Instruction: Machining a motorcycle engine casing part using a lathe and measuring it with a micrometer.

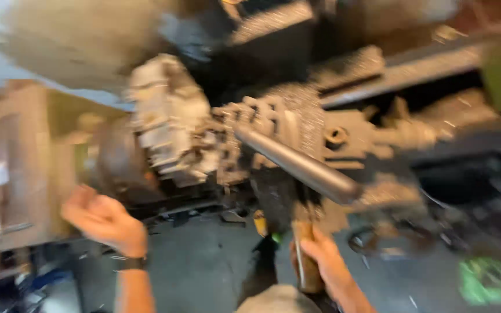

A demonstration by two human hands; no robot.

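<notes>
**Right hand on the handle, steel bar slanting above it**

The handle (305, 255), brownish and upright, sits low in the middle of the view, and the right hand (326, 261) is wrapped around it, fingers closed on its lower part. Its long axis runs nearly straight up toward the machine (297, 127), so the grip lies directly under the work.

Just above the handle a grey steel bar (300, 159) slants from upper left down to lower right, its round end jutting out over the right hand. The picture is too blurred to tell whether bar and handle touch.

The left hand (105, 223) is well off to the left, raised and loosely curled, holding nothing that I can make out; a dark band circles its wrist. It is nearest the chuck (169, 122), the pale, blocky mass on the machine's left, but stays apart from it. The right hand is much the nearer to bar and handle.

Open room lies below: the grey floor (204, 266) between the two forearms. To the right, dark clutter and a green patch (488, 281) crowd the machine's edge.
</notes>
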